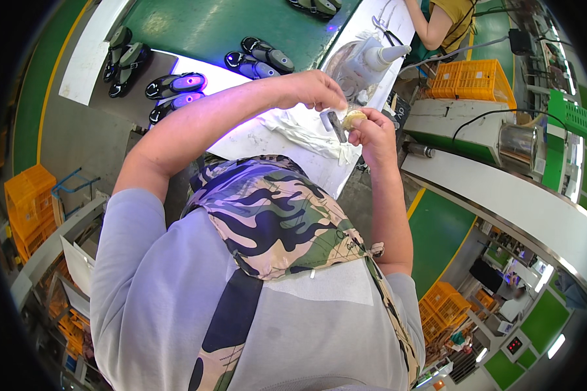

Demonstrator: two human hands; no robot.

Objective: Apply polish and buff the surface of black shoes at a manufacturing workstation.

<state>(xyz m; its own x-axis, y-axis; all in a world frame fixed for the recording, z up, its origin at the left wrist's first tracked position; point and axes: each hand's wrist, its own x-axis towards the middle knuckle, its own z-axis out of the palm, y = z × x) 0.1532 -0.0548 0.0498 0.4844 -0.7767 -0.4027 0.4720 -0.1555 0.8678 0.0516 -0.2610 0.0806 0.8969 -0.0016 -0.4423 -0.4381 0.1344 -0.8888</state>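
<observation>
My right hand point(376, 133) holds a small round yellowish piece point(354, 119) between thumb and fingers, above the white tabletop's right end. My left hand point(313, 90) reaches across to it with fingertips pinched together close to that piece; what they grip is too small to make out. Just below the left fingertips is a short grey-and-dark strip point(336, 126); I cannot tell whether either hand holds it. A crumpled white cloth point(303, 133) lies under the hands. Behind them stands a translucent squeeze bottle point(357, 64) with a pale spout.
Glossy black shoes with grey insoles stand in pairs at the left: one pair point(169, 94) on the white surface, another pair point(257, 58) at the green belt point(209, 26). A co-worker's arm point(430, 26) shows at the far right, near an orange crate point(473, 81).
</observation>
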